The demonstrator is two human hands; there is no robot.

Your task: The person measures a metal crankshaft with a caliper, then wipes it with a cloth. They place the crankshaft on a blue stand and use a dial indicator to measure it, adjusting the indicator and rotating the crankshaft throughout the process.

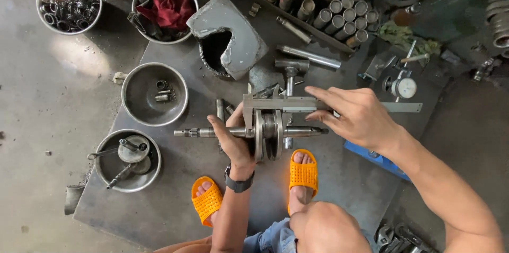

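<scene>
Left grip first: my left hand (pixel 233 139) is wrapped around the crankshaft (pixel 265 132), fingers curled over the left-hand shaft right beside the two round webs, so it is closed on that part and holds it above the steel counter (pixel 175 200). My right hand (pixel 358 118) is closed on the beam of a vernier caliper (pixel 297 104), thumb underneath and fingers over the top, with the far end of the beam poking out past the wrist toward the right.

What matters is how the two long axes sit. I see the crankshaft lying left to right across the view, its threaded end pointing left and its plain tapered end pointing right. The caliper beam runs nearly parallel to it, just above, while its jaws drop down at right angles across the webs, one at the outer face of the left web. I cannot tell whether the sliding jaw is touching the right web yet. The right hand is the nearer one to the slider; the left is the nearer one to the webs.

Around this: a dial gauge (pixel 405 87) just beyond the right hand, two steel bowls (pixel 154 94) of small parts to the left, and my orange sandals (pixel 303 171) below the crankshaft.
</scene>
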